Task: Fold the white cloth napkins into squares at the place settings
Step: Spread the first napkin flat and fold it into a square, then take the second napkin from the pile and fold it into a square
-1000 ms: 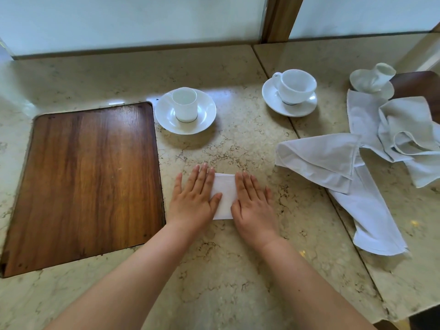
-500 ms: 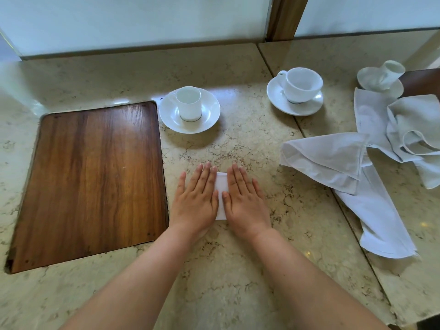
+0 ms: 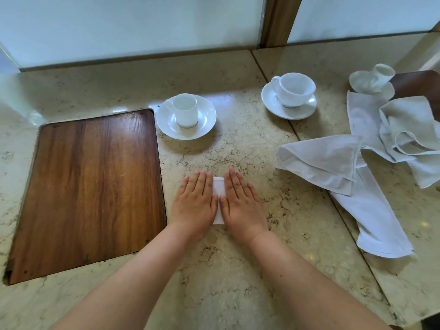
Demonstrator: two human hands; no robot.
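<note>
A small white cloth napkin folded into a square is pressed flat against the beige marble worktop, near the middle of its width and somewhat toward the near edge. The left hand is laid palm-down over the left part of the folded napkin with its fingers straight and together, and the right hand is laid the same way over the right part; nothing is gripped by either hand, and only a narrow strip of white cloth is seen between them. Just to the left of the left hand, a dark brown wooden panel with rounded corners is set into the worktop and runs toward the left edge. Toward the far edge, a straight-sided white cup is stood on a white saucer beside the panel's far right corner, and a rounder white teacup is stood on a second white saucer further right. Toward the right edge, a loosely folded white cloth napkin is laid over a long unfolded white napkin, and a crumpled pale napkin is heaped beyond them. At the far right corner, a third white cup is seen tilted on its saucer.
</note>
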